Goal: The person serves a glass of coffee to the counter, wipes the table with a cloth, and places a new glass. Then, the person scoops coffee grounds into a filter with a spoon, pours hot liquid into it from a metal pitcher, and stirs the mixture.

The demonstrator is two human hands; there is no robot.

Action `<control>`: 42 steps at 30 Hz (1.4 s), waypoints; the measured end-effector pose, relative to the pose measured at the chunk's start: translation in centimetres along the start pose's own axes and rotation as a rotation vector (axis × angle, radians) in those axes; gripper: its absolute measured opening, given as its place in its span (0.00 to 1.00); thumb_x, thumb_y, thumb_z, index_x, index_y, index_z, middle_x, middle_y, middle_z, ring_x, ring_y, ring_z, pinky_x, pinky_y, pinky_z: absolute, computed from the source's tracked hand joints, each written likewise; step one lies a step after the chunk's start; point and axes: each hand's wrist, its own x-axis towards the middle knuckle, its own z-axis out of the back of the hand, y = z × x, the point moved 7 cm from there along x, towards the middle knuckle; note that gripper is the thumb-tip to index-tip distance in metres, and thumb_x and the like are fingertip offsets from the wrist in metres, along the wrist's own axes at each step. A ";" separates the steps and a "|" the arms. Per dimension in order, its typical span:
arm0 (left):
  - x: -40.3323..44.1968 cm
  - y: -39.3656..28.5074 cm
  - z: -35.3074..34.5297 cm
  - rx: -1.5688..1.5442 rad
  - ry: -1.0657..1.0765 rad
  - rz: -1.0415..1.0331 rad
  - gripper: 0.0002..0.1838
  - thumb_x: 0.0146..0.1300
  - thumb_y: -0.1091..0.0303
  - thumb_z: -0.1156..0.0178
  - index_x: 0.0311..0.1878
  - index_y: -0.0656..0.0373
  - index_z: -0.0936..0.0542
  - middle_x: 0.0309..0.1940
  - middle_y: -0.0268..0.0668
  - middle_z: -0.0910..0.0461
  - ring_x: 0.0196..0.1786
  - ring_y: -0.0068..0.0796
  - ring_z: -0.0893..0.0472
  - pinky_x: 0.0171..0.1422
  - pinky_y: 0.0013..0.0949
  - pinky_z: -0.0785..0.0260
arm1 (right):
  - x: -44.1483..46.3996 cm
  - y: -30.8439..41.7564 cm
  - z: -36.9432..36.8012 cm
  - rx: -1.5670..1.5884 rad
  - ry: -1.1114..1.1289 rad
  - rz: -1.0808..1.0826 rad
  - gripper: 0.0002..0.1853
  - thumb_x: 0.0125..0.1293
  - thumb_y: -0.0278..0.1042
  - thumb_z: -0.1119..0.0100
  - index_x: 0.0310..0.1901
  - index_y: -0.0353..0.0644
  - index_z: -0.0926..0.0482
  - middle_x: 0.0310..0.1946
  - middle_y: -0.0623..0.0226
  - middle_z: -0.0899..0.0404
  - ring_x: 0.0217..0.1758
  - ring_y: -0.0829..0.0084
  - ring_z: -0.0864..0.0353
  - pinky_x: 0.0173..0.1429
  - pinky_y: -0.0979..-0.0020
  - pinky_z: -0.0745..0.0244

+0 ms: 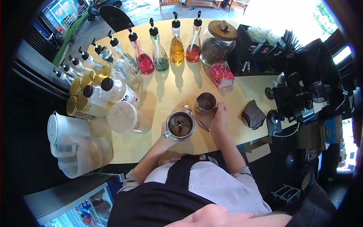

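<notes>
Dark brown liquid with a few pale patches fills a round metal cup (179, 126). My left hand (166, 135) is wrapped round the cup's left side, largely hidden beneath it. To the right, a metal pitcher (206, 103) stands at the table's middle, and my right hand (220, 114) grips its handle. The inside of the pitcher looks dark; its contents cannot be made out. A metal spoon (196, 119) lies slantwise on the table between the two vessels.
Pump bottles of coloured syrup (177, 49) line the far edge. Jars and a white-lidded tub (123, 117) stand left, near plastic pitchers (81, 151). Rightward are a wood-lidded jar (218, 45), a pink packet (222, 75), a dark cloth (253, 114) and black equipment (293, 94).
</notes>
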 end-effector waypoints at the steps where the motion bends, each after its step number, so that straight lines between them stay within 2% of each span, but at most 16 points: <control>1: 0.0 0.0 0.0 -0.017 -0.001 0.014 0.39 0.37 0.73 0.21 0.56 0.62 0.28 0.49 0.40 0.21 0.52 0.30 0.20 0.58 0.33 0.26 | 0.1 -0.1 0.2 0.000 0.002 0.002 0.12 0.67 0.38 0.41 0.26 0.46 0.22 0.18 0.79 0.27 0.18 0.87 0.32 0.24 0.82 0.37; 4: -0.1 0.0 -0.2 -0.131 -0.009 0.080 0.39 0.37 0.73 0.22 0.56 0.62 0.28 0.50 0.40 0.21 0.52 0.30 0.20 0.58 0.33 0.26 | -0.7 0.8 -0.2 -0.065 0.063 -0.045 0.11 0.67 0.39 0.41 0.29 0.45 0.22 0.21 0.79 0.27 0.23 0.85 0.30 0.28 0.80 0.35; 5: -0.1 0.0 -0.3 -0.178 -0.014 0.109 0.39 0.37 0.73 0.22 0.56 0.62 0.28 0.50 0.40 0.21 0.52 0.30 0.20 0.59 0.33 0.26 | -1.7 2.5 -0.2 -0.190 -0.033 0.007 0.10 0.67 0.39 0.41 0.31 0.43 0.23 0.24 0.77 0.26 0.27 0.82 0.29 0.31 0.77 0.33; 7: -0.1 -0.9 -0.3 0.011 0.013 0.008 0.39 0.37 0.73 0.22 0.56 0.62 0.28 0.50 0.40 0.21 0.52 0.30 0.20 0.59 0.33 0.26 | -3.2 4.2 0.3 -0.312 -0.126 0.063 0.10 0.66 0.39 0.41 0.33 0.42 0.24 0.26 0.75 0.25 0.31 0.80 0.28 0.34 0.75 0.32; 9: -0.1 -1.8 -0.4 0.221 0.026 -0.115 0.39 0.37 0.73 0.22 0.56 0.62 0.28 0.50 0.40 0.21 0.52 0.30 0.19 0.58 0.33 0.25 | -7.3 9.1 -0.1 -0.651 -0.191 0.887 0.09 0.64 0.36 0.39 0.37 0.41 0.25 0.32 0.70 0.24 0.39 0.74 0.28 0.42 0.69 0.30; 10: -0.1 -2.4 -0.4 0.233 0.014 -0.147 0.39 0.37 0.73 0.22 0.56 0.62 0.29 0.50 0.40 0.21 0.52 0.30 0.19 0.58 0.34 0.25 | -8.4 9.5 0.2 -0.651 -0.186 0.886 0.09 0.64 0.36 0.39 0.37 0.41 0.25 0.32 0.70 0.24 0.39 0.74 0.28 0.42 0.69 0.30; 12: -0.3 -2.7 -0.6 0.240 0.007 -0.169 0.39 0.37 0.72 0.21 0.56 0.62 0.29 0.50 0.40 0.21 0.52 0.30 0.19 0.58 0.34 0.25 | -10.0 7.6 -2.8 -0.849 0.457 0.697 0.09 0.59 0.34 0.36 0.37 0.40 0.23 0.34 0.64 0.23 0.40 0.66 0.26 0.44 0.64 0.28; 13: -0.2 -1.6 -0.6 -0.070 0.016 -0.027 0.40 0.36 0.71 0.21 0.56 0.62 0.28 0.50 0.40 0.21 0.52 0.30 0.19 0.58 0.34 0.25 | -10.2 7.2 -2.8 -0.856 0.452 0.693 0.09 0.59 0.34 0.36 0.37 0.40 0.23 0.34 0.64 0.23 0.40 0.66 0.26 0.44 0.64 0.28; 15: -0.1 0.1 -0.7 -0.381 0.029 0.116 0.41 0.35 0.70 0.20 0.57 0.62 0.28 0.50 0.40 0.21 0.52 0.30 0.19 0.58 0.34 0.25 | -10.8 4.8 -3.9 -1.252 0.573 0.761 0.10 0.56 0.35 0.36 0.36 0.39 0.21 0.38 0.60 0.23 0.44 0.60 0.25 0.47 0.62 0.28; 17: -0.2 0.9 -0.6 -0.417 0.026 0.158 0.41 0.35 0.69 0.20 0.57 0.62 0.28 0.50 0.40 0.22 0.52 0.30 0.20 0.58 0.34 0.26 | -10.3 3.5 -3.3 -1.309 0.554 0.704 0.10 0.55 0.35 0.36 0.36 0.39 0.20 0.38 0.59 0.23 0.45 0.58 0.26 0.48 0.60 0.28; 19: -0.3 0.1 -0.3 -0.210 0.012 0.093 0.41 0.34 0.69 0.20 0.57 0.62 0.28 0.50 0.40 0.22 0.52 0.30 0.20 0.58 0.34 0.26 | -9.9 3.3 -3.2 -1.381 0.511 0.715 0.10 0.56 0.35 0.37 0.35 0.39 0.20 0.39 0.60 0.23 0.46 0.58 0.26 0.49 0.61 0.28; 26: -0.7 -1.8 0.1 0.107 0.003 -0.017 0.42 0.33 0.67 0.19 0.57 0.62 0.28 0.50 0.40 0.22 0.53 0.31 0.21 0.60 0.34 0.28 | -9.7 5.4 -4.0 -1.329 0.507 0.789 0.07 0.57 0.32 0.36 0.33 0.38 0.20 0.29 0.61 0.22 0.33 0.61 0.22 0.38 0.63 0.25; 28: -0.6 -2.0 0.2 0.134 0.000 -0.022 0.43 0.33 0.66 0.19 0.57 0.62 0.27 0.51 0.40 0.22 0.53 0.31 0.21 0.60 0.34 0.28 | -9.3 7.5 -3.6 -1.050 0.485 0.610 0.05 0.56 0.27 0.35 0.34 0.38 0.18 0.26 0.64 0.22 0.25 0.68 0.22 0.31 0.70 0.26; 32: -0.4 -1.3 0.2 0.222 0.006 0.013 0.43 0.32 0.66 0.18 0.56 0.62 0.27 0.51 0.39 0.23 0.53 0.30 0.22 0.61 0.34 0.29 | -9.1 12.2 -4.8 -0.917 0.471 0.399 0.08 0.58 0.20 0.36 0.40 0.37 0.16 0.32 0.66 0.22 0.28 0.81 0.23 0.31 0.81 0.30; 39: -0.5 -2.4 0.1 0.159 -0.034 -0.014 0.41 0.33 0.67 0.20 0.56 0.62 0.27 0.50 0.39 0.23 0.52 0.29 0.22 0.60 0.33 0.29 | -9.2 19.5 -5.2 -0.547 0.387 0.569 0.05 0.56 0.17 0.34 0.35 0.34 0.17 0.33 0.61 0.19 0.34 0.76 0.19 0.35 0.79 0.24; 42: -0.4 -2.5 0.2 0.152 -0.027 -0.043 0.40 0.34 0.68 0.21 0.56 0.62 0.27 0.50 0.38 0.23 0.52 0.28 0.22 0.60 0.32 0.29 | -10.2 20.7 -6.0 -0.398 0.503 0.676 0.07 0.55 0.20 0.32 0.36 0.34 0.18 0.32 0.60 0.19 0.33 0.73 0.18 0.36 0.77 0.23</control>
